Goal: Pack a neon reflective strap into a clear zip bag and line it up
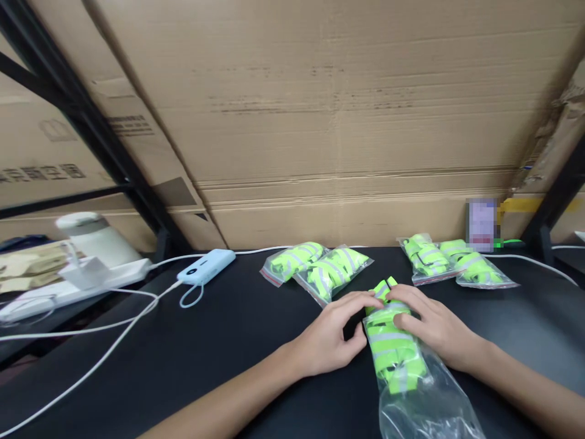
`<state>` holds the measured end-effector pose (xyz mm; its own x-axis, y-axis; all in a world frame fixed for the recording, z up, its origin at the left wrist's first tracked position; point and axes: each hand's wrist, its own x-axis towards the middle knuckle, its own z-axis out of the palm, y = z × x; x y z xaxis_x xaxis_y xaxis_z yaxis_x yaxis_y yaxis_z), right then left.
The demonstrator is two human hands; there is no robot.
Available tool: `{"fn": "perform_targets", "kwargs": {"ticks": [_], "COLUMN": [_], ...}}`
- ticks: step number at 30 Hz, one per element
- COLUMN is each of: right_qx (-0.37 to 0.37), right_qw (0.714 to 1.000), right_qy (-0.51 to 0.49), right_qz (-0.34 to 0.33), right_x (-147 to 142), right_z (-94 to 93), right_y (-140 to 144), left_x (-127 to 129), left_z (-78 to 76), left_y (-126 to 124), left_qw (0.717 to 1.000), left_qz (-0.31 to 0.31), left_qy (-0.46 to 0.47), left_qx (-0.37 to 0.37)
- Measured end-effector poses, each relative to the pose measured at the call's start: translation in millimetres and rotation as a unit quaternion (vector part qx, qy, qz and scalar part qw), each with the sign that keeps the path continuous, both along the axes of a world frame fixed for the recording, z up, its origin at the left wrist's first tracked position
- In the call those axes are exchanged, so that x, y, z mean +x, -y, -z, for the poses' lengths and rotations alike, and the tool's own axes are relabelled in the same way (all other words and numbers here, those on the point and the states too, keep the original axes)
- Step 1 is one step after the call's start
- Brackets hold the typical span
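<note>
Cardboard sheets (329,122) line the back of the black counter (219,341); a black frame post (91,134) runs diagonally at far left.

On the counter, far side: two sealed bags of neon-yellow straps (320,265) lying side by side just left of centre, two more filled bags (452,259) to the right, well apart from the first pair. Left: a white power strip (73,283), a pale blue power bank (206,266), and white cables (114,329) trailing toward the near edge.

Step in hand, as judged: a folded bundle of straps (393,347) is being worked into a clear plastic bag (425,396). The bundle sits mostly inside the bag, its far end sticking out of the mouth between the two hands. The bag's closed end points toward the near edge.

Left hand (331,338): fingers curled, tips pinching the protruding end of the bundle at the bag mouth, palm resting on the counter just left of the bag. Right hand (432,326): fingers together and flat, pressing down on top of the bundle from the right.

Next move, as judged, calls for pushing the exposed end fully inside while the bag film is held taut, then closing the mouth.
</note>
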<state>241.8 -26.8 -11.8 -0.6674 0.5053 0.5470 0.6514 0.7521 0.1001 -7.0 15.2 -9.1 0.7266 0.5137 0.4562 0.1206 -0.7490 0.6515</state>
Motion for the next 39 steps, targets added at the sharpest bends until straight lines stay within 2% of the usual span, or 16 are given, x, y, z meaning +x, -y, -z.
{"fn": "perform_targets", "kwargs": {"ticks": [3,6,8,10,12,15,17,22,25,27,30,33,37,39], "right_qx": [0.099,0.114,0.060,-0.044,-0.151,-0.233,-0.251,-0.241,-0.336,-0.395,-0.445,-0.496,-0.461,-0.479], "right_qw": [0.995,0.993,0.998,0.999,0.988,0.972,0.967,0.959,0.925,0.898,0.866,0.838,0.851,0.831], "right_qy": [0.010,0.002,-0.015,-0.031,-0.029,-0.036,-0.050,-0.134,-0.159,-0.162,-0.170,-0.187,-0.229,-0.271], "right_qz": [0.001,-0.004,-0.006,-0.006,-0.006,0.008,0.020,0.069,0.072,0.101,0.149,0.128,0.107,0.085], "right_x": [-5,-6,-4,1,8,17,22,34,35,32,26,23,23,22], "right_z": [2.5,3.4,1.5,-2.5,-7.6,-14.5,-17.6,-26.2,-31.6,-32.2,-28.0,-22.1,-18.9,-19.6], "right_y": [-5,-7,-6,-3,0,5,6,2,3,5,5,2,-2,-2], "left_x": [2,6,9,10,11,11,12,12,12,13,13,13,14,15], "left_z": [-2.3,-0.4,2.1,4.1,5.0,4.6,4.0,3.7,4.4,5.0,5.9,6.4,6.2,6.0], "left_y": [3,5,5,3,2,2,2,4,4,4,4,5,7,8], "left_qw": [0.999,0.998,0.998,0.997,0.996,0.995,0.995,0.994,0.994,0.994,0.994,0.994,0.994,0.994], "left_qz": [-0.027,-0.059,-0.066,-0.070,-0.079,-0.088,-0.091,-0.096,-0.099,-0.102,-0.104,-0.105,-0.106,-0.103], "left_qy": [0.017,0.015,-0.002,-0.022,-0.032,-0.035,-0.039,-0.040,-0.036,-0.031,-0.022,-0.010,0.005,0.008], "left_qx": [-0.004,0.010,0.016,0.016,0.016,0.013,0.011,0.020,0.022,0.022,0.017,0.001,-0.022,-0.029]}}
